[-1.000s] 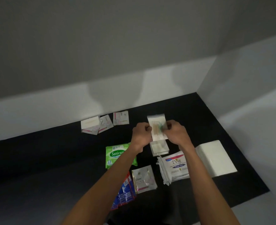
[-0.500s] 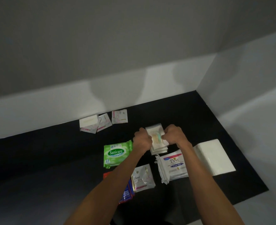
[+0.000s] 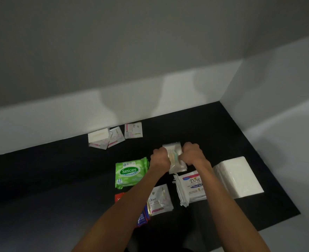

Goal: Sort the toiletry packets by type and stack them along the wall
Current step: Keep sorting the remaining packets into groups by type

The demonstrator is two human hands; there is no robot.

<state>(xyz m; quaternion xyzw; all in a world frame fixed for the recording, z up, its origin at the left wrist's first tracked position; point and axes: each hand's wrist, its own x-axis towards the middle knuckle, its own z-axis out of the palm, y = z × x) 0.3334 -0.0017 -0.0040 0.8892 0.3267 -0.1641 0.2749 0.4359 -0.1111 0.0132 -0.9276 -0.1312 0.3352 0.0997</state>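
My left hand (image 3: 160, 158) and my right hand (image 3: 192, 154) both grip a stack of clear cotton-swab packets (image 3: 173, 157) from its two sides, low over the black mat (image 3: 50, 175). Green Sanicare wipe packs (image 3: 130, 172) lie to the left of it. White Dove wipe packs (image 3: 191, 188) lie just in front. A Dove sachet (image 3: 159, 199) and red-and-blue sachets (image 3: 141, 218) lie partly under my left forearm. Near the wall sit a small white box (image 3: 98, 135), pink-and-white sachets (image 3: 115, 138) and another Dove sachet (image 3: 133, 130).
A white napkin stack (image 3: 238, 176) lies at the right of the mat. The grey wall (image 3: 150, 60) runs along the back and meets a side wall (image 3: 277, 88) at the right corner. The mat's right edge ends on a pale floor (image 3: 295, 233).
Both hands have lowered the swab packet toward me onto the other swab packets and now hold the stack together.
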